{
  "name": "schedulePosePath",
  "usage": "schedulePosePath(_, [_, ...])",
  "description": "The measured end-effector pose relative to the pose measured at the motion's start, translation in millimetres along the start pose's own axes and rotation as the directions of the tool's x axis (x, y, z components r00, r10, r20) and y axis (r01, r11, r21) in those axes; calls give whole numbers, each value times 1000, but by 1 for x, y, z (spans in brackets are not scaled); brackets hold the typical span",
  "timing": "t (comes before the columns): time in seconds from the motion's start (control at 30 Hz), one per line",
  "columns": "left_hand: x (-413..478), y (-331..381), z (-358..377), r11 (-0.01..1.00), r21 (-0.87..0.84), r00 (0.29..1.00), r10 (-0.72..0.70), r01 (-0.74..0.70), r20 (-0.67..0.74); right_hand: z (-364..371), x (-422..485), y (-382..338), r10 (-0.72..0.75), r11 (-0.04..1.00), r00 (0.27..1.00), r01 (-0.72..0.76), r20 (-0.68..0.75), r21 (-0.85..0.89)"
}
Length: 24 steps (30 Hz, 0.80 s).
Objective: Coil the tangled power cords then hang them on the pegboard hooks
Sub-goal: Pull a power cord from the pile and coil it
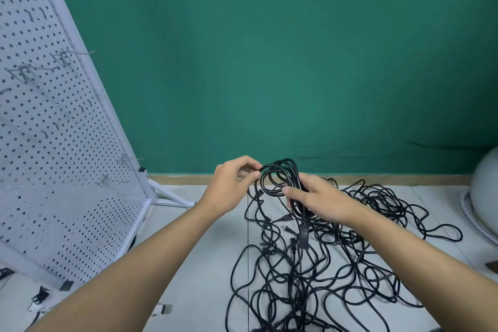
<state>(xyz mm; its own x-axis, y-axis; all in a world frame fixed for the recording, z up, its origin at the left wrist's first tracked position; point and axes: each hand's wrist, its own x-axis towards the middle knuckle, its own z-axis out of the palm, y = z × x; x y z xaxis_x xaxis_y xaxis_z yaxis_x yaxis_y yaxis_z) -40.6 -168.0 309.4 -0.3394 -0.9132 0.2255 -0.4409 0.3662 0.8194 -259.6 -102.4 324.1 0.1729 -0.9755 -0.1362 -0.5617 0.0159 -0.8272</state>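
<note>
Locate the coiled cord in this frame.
Head view, centre: the coiled cord is held between the left hand and right hand, above the tangled cords on the floor.

The head-worn camera is looking forward and down from above the person's arms, squarely facing the green wall point(269, 62). It is sitting close to the work: both forearms are running in from the bottom edge, and the left hand point(234, 188) and right hand point(320, 205) are meeting on the coiled cord point(292, 172) just below mid-frame. The wide lens is taking in the pegboard point(54, 143) slanting along the left edge, the tangled cords point(296, 291) lying on the floor point(204, 264), and a white rounded object point(485, 191) cut off at the right edge.
</note>
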Motion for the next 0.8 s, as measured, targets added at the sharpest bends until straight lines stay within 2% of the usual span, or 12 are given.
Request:
schedulePosePath(0.1, [1, -1, 3, 999, -25, 999, -47, 48, 9, 2, 1, 4, 16, 1000, 999, -16, -49, 0])
schedulePosePath(0.3, [3, 7, 7, 993, -81, 993, -91, 85, -74, 3, 7, 9, 18, 1000, 977, -20, -211, -8])
schedulePosePath(0.43, [3, 12, 15, 894, -375, 956, -286, 243, -63, 12, 7, 6, -17, 997, 977, 33, -213, 73])
schedulePosePath(0.53, [3, 20, 18, 790, -540, 930, -365, 291, -33, 19, 8, 2, -21, 992, 983, 43, -182, 115])
schedulePosePath(0.63, [2, 25, 18, 745, -598, 919, -393, 297, -33, 20, 8, -1, -5, 991, 988, 26, -153, 133])
schedulePosePath(0.73, [2, 25, 18, 755, -591, 920, -389, 284, -54, 20, 8, -3, -29, 989, 990, 48, -136, 143])
schedulePosePath(0.8, [2, 24, 19, 785, -557, 922, -377, 270, -85, 23, 7, -4, -12, 975, 993, 37, -116, 218])
